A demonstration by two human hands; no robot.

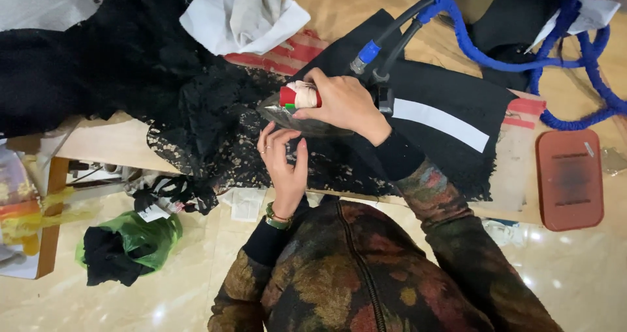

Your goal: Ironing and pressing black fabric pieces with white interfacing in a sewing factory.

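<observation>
My right hand point(343, 103) grips the taped red and white handle of a steam iron point(287, 115), which sits on black lace fabric point(215, 129) at the table's front edge. A black hose with a blue fitting point(369, 51) runs from the iron's back end. My left hand point(284, 162) rests on the lace just below the iron's tip, fingers spread and touching the cloth. A black cloth piece with a white strip point(441, 119) lies right of the iron.
A white cloth point(241, 12) lies at the back. Blue cord point(548, 57) loops at the right. A red-brown iron rest pad point(569, 178) sits at the table's right. On the floor lie a green bag point(140, 237) holding black cloth and paper scraps.
</observation>
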